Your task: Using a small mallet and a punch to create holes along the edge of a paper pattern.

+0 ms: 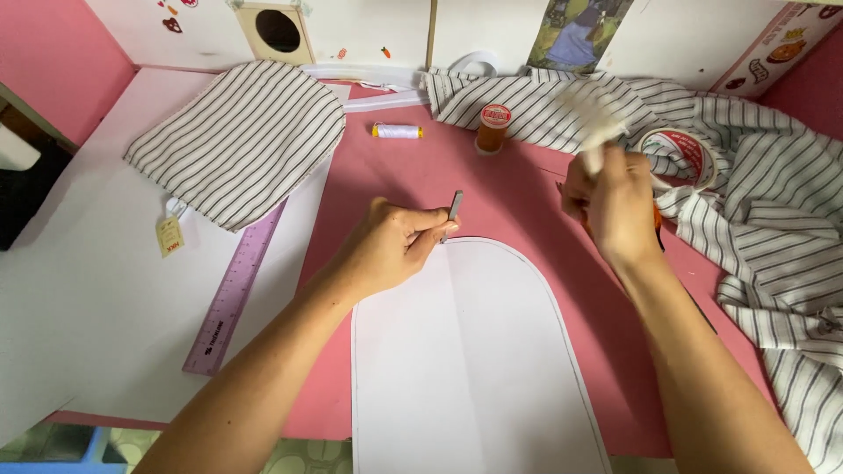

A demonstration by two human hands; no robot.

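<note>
The left hand (391,246) pinches a short grey stick (454,209), perhaps a marking pencil, between thumb and fingertips, its lower end resting at the top edge of a white rounded pattern piece (474,360) that lies flat on the pink counter (386,167), nearest the viewer. The right hand (615,206) is raised just above the counter, fingers closed around a blurred white strip (595,123); something orange shows beneath the palm, too hidden to name. To the left a purple ruler (235,290) lies slanted on white paper (79,290), with a small tag (169,235) near its far end. Farther back sit a striped fabric piece (241,140), a white thread spool (397,131) on its side and an upright orange spool (493,128). A roll of tape (694,154) rests on loose striped cloth (773,237) at the right.
</note>
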